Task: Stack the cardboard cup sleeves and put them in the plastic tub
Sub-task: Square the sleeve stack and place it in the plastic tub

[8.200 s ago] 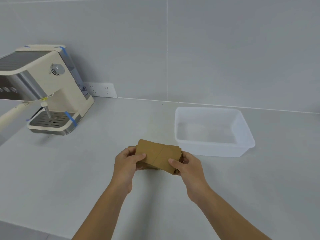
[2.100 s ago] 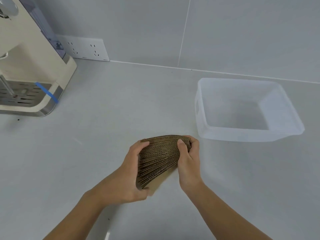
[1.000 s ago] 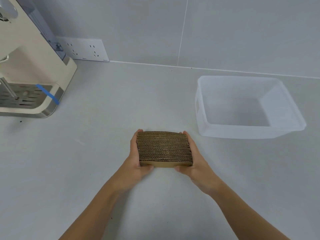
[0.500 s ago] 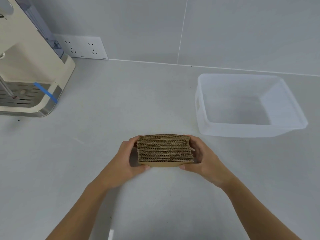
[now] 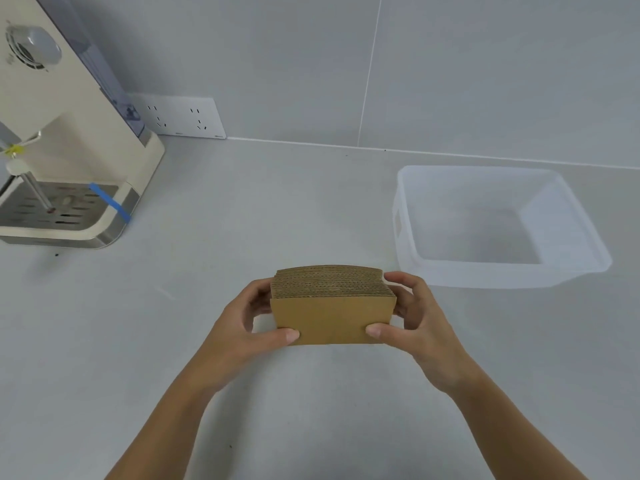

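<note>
Sleeve stack (image 5: pixel 332 306): squared, pinched btwn left hand (image 5: pixel 239 334) & right hand (image 5: pixel 420 327). Plastic tub (image 5: pixel 571 237), 2 o'clock, held nothing; transfer pending.

Pale grey counter (image 5: pixel 311 209), meeting the tiled wall at the back; carrying a cream coffee machine (image 5: pixel 69 161) at far left and a clear plastic tub (image 5: pixel 450 271) at right, well apart

Left hand (image 5: pixel 242 336) and right hand (image 5: pixel 420 327) grip a squared stack of cardboard sleeves (image 5: pixel 332 304) from either side, above the grey counter (image 5: pixel 242 220) | clear plastic tub (image 5: pixel 585 233) near, to the right | coffee machine (image 5: pixel 65 161) far left
</note>
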Demonstrator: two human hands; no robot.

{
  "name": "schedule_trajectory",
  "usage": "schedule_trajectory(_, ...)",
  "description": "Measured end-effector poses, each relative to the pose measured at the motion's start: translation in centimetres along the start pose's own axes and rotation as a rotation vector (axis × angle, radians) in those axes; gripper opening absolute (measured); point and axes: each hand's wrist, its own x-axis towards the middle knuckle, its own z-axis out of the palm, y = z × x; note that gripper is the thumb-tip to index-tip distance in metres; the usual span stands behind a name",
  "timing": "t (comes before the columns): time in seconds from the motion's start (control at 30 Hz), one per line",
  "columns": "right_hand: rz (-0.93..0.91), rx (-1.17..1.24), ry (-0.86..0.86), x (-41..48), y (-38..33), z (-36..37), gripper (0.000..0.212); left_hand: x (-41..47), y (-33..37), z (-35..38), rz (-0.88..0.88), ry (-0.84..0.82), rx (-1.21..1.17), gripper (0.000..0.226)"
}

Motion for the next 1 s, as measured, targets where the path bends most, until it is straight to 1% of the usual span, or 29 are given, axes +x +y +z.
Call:
schedule_trajectory(0.2, -0.074, 0.038, 0.045, -0.6, -2.5, -0.3, 0.067, -0.3, 3.5, 0.4, 0.052, 0.029, -0.008, 0.060)
schedule_trajectory(0.33, -0.124, 0.104, 0.082, -0.7, -4.4, -1.3, 0.060, 0.4, 6.3, 1.5, 0.115, 0.070, -0.027, 0.062)
schedule_trajectory(0.5, -0.171, 0.219, 0.150, -0.9, -6.8, -3.1, 0.064, 2.2, 8.8, 4.1, 0.144, 0.102, -0.133, 0.064)
schedule_trajectory(0.6, -0.185, 0.268, 0.222, -0.9, -8.0, -4.7, 0.064, 3.4, 10.3, 6.4, 0.140, 0.086, -0.185, 0.065)
schedule_trajectory(0.73, -0.204, 0.373, 0.289, -0.4, -9.1, -7.4, 0.053, 5.2, 12.1, 9.6, 0.080, 0.097, -0.240, 0.057)
schedule_trajectory(0.83, -0.205, 0.435, 0.331, 0.1, -9.8, -9.4, 0.061, 6.5, 13.1, 11.9, 0.029, 0.085, -0.278, 0.058)
schedule_trajectory(0.87, -0.193, 0.447, 0.348, 0.3, -10.0, -10.1, 0.066, 7.0, 13.4, 12.7, 0.015, 0.077, -0.292, 0.053)
schedule_trajectory(0.97, -0.122, 0.458, 0.379, 1.0, -10.4, -12.1, 0.082, 8.5, 14.0, 14.6, -0.052, 0.056, -0.347, 0.021)
schedule_trajectory(1.0, -0.094, 0.459, 0.379, 1.3, -10.4, -12.8, 0.083, 9.0, 14.2, 15.1, -0.087, 0.052, -0.365, 0.013)
